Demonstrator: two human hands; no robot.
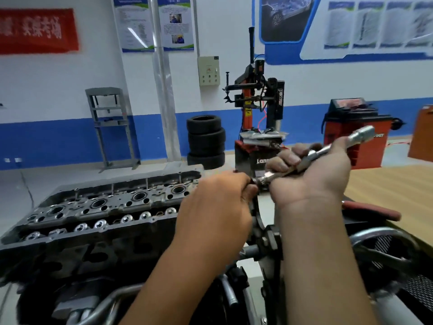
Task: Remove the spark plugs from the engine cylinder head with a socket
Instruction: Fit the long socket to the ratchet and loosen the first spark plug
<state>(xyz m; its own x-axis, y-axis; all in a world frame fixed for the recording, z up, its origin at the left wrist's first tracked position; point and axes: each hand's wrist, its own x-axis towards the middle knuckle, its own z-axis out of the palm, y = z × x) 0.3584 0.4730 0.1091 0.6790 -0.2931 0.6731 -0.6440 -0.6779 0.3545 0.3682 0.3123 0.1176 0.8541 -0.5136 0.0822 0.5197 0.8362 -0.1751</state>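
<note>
While both forearms reach up from the bottom edge, the right hand (311,177) is wrapped round a silver socket tool (332,151), fingers curled over its shaft, the tool slanting up and to the right with its thick end clear of the thumb; the left hand (218,205) meets the tool's lower tip, its fingers pinching a small dark part there, too hidden and blurred to name; both hands are raised above and just to the right of the engine cylinder head (98,212), not touching it; the head lies to the left on its stand, its four round plug wells in a row along the top, and whether plugs sit in them cannot be told; a red-handled tool (375,211) lies beside the right wrist, near a wooden tabletop (393,184); farther off stand a stack of tyres (206,141), a tyre changer (260,118), a red balancing machine (356,134) and a grey press frame (112,125) against the blue-and-white wall.
</note>
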